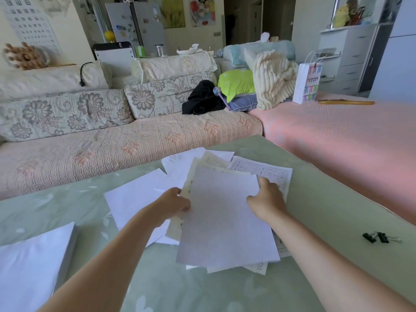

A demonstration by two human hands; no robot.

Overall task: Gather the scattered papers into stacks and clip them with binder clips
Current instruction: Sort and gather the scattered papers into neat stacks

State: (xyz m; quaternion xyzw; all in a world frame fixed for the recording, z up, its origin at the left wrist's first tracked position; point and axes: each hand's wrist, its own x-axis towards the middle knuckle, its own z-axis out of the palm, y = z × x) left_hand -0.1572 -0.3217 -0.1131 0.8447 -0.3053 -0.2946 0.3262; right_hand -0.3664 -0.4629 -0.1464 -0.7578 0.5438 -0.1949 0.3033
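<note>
- Lower left of the frame: a squared white paper stack [33, 264] sits at the near edge of the green glass table [326, 210]; I judge a sweep of my left forearm could nudge it off.
- Centre: my left hand [173, 204] curls round the left edge of the loose sheets [225, 217], fingers tucked under; my right hand [267, 199] rests on their right edge, fingers hidden behind the paper, so I cannot tell how firmly they close.
- Risk, as I judge it: the sheets lie fanned and skewed; lifting now could let lower pages slide out on the slick glass.
- Centre left: a blank sheet [135, 199] lies apart from the bundle, ungathered.
- Right of centre: two black binder clips [378, 237] lie well apart from the papers, open table between.
- Far side: printed sheets [270, 171] reach close to the table's far edge, the sofa [112, 149] beyond.
</note>
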